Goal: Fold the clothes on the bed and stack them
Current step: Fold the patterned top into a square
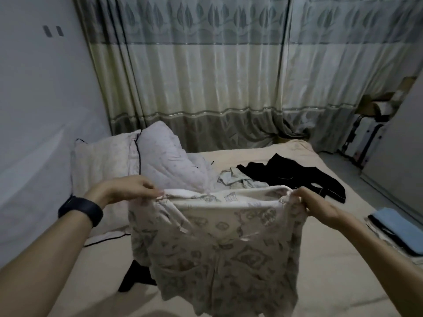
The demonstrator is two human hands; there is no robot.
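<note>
A bed [320, 259] fills the foreground, with a wall [34, 110] along its left side and a curtain [217, 88] behind its far edge. Above the middle of the bed, the left hand [128, 188] and right hand [318, 204] lift the held garment [217, 248] by its top edge. Behind it lie a crumpled garment [238, 179] and, to its right, a spread-out garment [290, 172]. Two pillows [164, 156] sit far left. A half-hidden garment [137, 277] lies below the held one, and a folded stack [398, 232] sits at the bed's right edge.

Single head-worn wide-angle view. Looking forward and down from just behind the grips, sitting close above left hand [130, 188] and right hand [318, 203] pinching the patterned garment [217, 243]; taking in bed [320, 259] below the grips, curtain [206, 76] well beyond them.
</note>
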